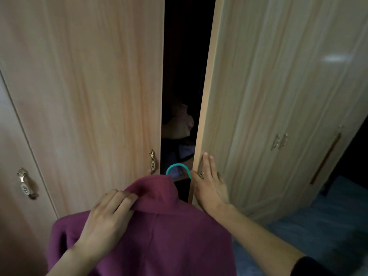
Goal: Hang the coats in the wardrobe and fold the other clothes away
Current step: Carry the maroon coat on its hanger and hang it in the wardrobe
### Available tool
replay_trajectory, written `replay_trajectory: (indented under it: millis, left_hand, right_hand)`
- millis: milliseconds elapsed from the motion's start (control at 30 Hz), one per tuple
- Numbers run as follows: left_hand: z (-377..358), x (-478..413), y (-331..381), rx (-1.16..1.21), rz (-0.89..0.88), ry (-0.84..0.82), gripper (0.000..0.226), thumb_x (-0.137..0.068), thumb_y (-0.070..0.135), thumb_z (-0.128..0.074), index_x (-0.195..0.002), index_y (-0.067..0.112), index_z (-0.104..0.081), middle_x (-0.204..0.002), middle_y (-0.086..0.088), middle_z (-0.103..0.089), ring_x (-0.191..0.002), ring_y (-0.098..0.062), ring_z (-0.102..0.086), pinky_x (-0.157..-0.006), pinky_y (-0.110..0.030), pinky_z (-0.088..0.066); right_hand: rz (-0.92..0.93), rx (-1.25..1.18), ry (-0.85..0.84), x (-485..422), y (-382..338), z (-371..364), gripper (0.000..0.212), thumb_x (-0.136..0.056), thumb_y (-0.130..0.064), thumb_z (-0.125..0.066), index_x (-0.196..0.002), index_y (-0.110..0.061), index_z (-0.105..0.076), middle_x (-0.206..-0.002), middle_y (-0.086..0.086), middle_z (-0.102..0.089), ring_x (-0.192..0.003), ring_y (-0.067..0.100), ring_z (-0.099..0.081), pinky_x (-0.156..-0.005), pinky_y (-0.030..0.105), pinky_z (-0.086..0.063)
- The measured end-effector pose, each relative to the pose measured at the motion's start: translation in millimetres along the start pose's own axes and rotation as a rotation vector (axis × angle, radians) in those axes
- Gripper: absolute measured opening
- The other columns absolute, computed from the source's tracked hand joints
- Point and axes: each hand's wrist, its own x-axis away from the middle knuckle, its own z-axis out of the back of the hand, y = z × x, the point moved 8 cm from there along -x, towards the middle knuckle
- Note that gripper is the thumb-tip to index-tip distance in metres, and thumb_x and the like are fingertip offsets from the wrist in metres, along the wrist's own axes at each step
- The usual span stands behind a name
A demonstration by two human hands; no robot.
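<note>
Coat (159,236): maroon, soft and fleecy-looking, on a hanger at the near centre, just in front of the gap between the doors. It looks limp and moderately light, likely to slump if held by the cloth alone.
Collar: folded over the hanger's neck, so probably the firmest place to take hold, since cloth and hanger are caught together there.
Hanger hook (178,167): teal, thin and stiff, standing above the collar and pointing into the gap. It is the part that must meet the rail.
Left hand (107,216): fingers curled over the collar on its left side, gripping the coat and bearing its weight.
Right hand (209,182): fingers straight, laid flat on the right door (258,96) near its edge, with the thumb close to the hook. It holds nothing.
Left door (89,86): looks closed, its brass handle (152,161) just left of the hook.
Wardrobe interior (185,56): dark, with dim bundled clothes (179,124) on a shelf. No rail can be made out.
Risk: the gap looks narrow for the coat's shoulders, and the soft cloth may snag on a door edge.
</note>
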Motion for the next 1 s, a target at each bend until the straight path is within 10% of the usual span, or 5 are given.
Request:
replay_trajectory:
  millis: [467, 700, 1000]
  left_hand:
    - [-15.4, -20.8, 41.6, 0.015, -0.026, -0.004, 0.019, -0.088, 0.016, -0.05, -0.106, 0.012, -0.056, -0.09, -0.005, -0.062, -0.081, -0.026, -0.056, -0.074, -0.037, -0.045]
    - [-28.1, -45.7, 86.7, 0.007, -0.029, -0.015, 0.018, -0.088, 0.016, -0.05, -0.104, 0.011, -0.057, -0.091, -0.006, -0.061, -0.08, -0.029, -0.057, -0.075, -0.039, -0.046]
    - [-73.2, -72.3, 165.7, 0.022, -0.006, -0.06, 0.02, -0.086, 0.021, -0.05, -0.102, 0.013, -0.057, -0.089, -0.005, -0.059, -0.079, -0.031, -0.058, -0.075, -0.038, -0.044]
  right_hand:
    - [-0.038, -0.019, 0.0, 60.5, 52.8, 31.4, 0.055, -0.088, -0.017, -0.058, -0.136, -0.038, -0.042, -0.164, 0.008, 0.016, -0.152, 0.033, 0.006, -0.101, 0.049, -0.047]
    - [-0.08, -0.077, 0.036, 101.5, 112.1, 56.4, 0.032, -0.095, -0.024, -0.055, -0.125, -0.03, -0.052, -0.163, 0.006, -0.009, -0.15, 0.023, -0.018, -0.071, 0.035, -0.061]
    - [-0.259, -0.134, 0.012, 149.0, 221.1, 65.0, 0.055, -0.092, -0.024, -0.056, -0.142, -0.027, -0.034, -0.164, 0.004, 0.004, -0.149, 0.022, -0.019, -0.085, 0.038, -0.058]
